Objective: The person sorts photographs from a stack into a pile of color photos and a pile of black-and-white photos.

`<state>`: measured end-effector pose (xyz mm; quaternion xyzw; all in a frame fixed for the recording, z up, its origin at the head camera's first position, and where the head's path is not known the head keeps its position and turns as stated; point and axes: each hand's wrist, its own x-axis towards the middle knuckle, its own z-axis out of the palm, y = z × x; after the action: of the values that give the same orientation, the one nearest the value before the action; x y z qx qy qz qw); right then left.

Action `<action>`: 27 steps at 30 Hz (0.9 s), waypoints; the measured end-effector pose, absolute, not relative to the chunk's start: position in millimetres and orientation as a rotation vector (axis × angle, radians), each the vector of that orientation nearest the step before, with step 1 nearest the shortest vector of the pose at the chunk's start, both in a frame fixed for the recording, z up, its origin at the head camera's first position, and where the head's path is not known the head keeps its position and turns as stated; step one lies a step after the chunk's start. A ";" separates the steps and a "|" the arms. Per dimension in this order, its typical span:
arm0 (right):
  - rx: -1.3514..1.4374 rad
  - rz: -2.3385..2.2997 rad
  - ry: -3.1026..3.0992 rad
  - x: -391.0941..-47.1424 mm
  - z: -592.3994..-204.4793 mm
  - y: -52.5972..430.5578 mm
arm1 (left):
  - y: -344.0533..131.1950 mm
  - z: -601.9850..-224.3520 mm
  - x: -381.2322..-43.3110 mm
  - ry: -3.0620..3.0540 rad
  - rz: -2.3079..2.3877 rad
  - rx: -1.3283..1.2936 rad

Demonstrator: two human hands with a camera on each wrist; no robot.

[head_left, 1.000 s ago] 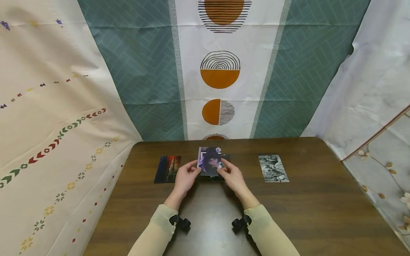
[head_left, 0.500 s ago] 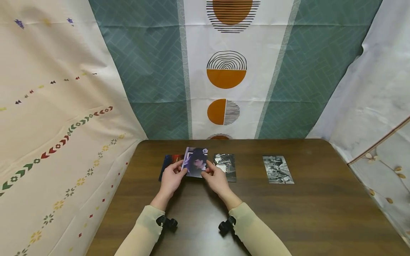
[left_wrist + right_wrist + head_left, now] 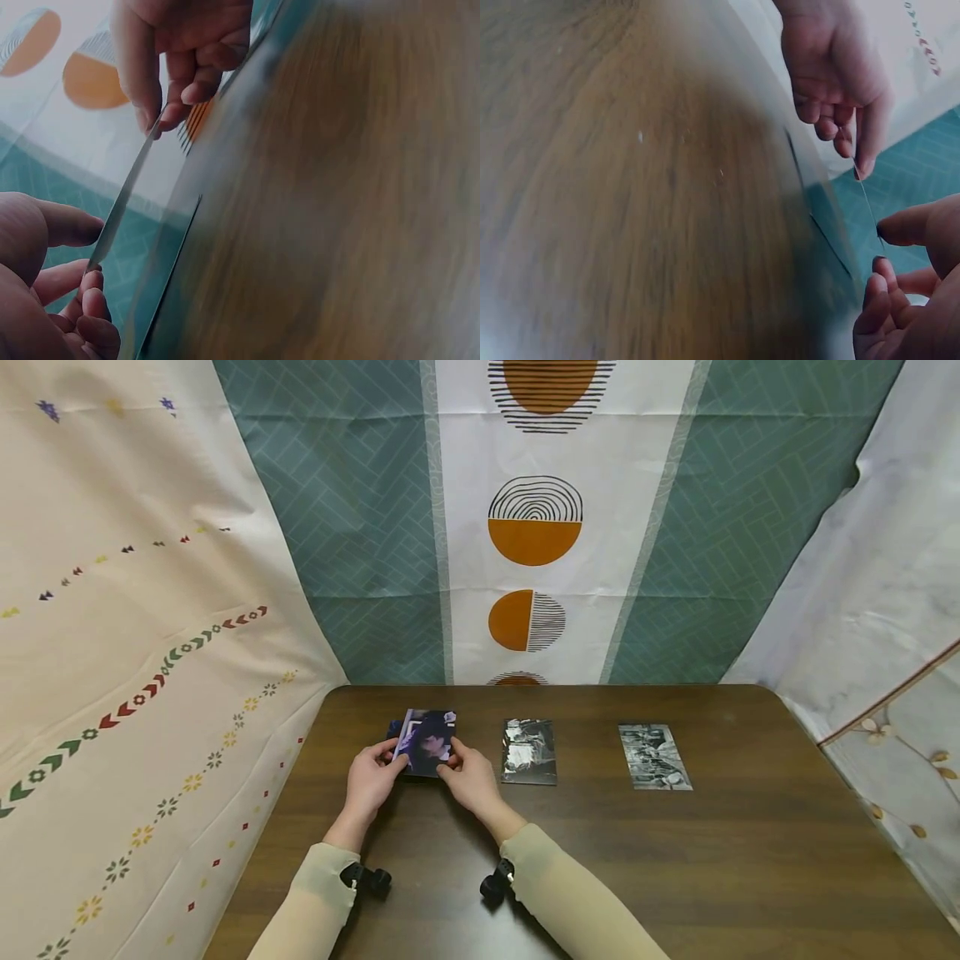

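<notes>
A purple and dark photo print (image 3: 426, 742) is held up between my two hands in the head view. My left hand (image 3: 369, 782) pinches its left edge between thumb and fingers. On the opposite edge, my right hand (image 3: 474, 783) pinches it the same way. Seen edge-on in the left wrist view, the print (image 3: 126, 196) is a thin strip above the table. It covers most of a dark blue print (image 3: 393, 727) lying on the table, leaving just a corner visible. To the right lie a black-and-white print (image 3: 529, 752) and another grey print (image 3: 655, 757).
The brown wooden table (image 3: 675, 868) reaches back to a hanging cloth (image 3: 360, 568) with green panels and orange circles. A cream patterned cloth (image 3: 165, 760) borders the left side, and a white floral cloth (image 3: 885, 693) the right.
Both hands have carried the purple print leftward, from over the middle black-and-white print to over the dark blue one. The middle print is now uncovered. The head view has shifted slightly.
</notes>
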<state>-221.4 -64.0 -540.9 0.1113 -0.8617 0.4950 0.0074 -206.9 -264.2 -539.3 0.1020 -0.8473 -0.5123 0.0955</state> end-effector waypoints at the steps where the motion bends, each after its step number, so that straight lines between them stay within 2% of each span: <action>1: 0.352 1.534 -2.708 -222.4 -541.8 -67.7 | -267.2 -539.6 -207.2 -2.518 -1.509 0.313; 27: 0.295 1.190 -2.956 -222.8 -538.8 -104.3 | -291.8 -548.1 -208.2 -2.615 -1.339 0.393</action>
<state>-222.8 -104.3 -538.8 0.0920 -0.9233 0.3717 -0.0290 -208.2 -291.8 -548.1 0.1322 -0.8788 -0.4498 0.0886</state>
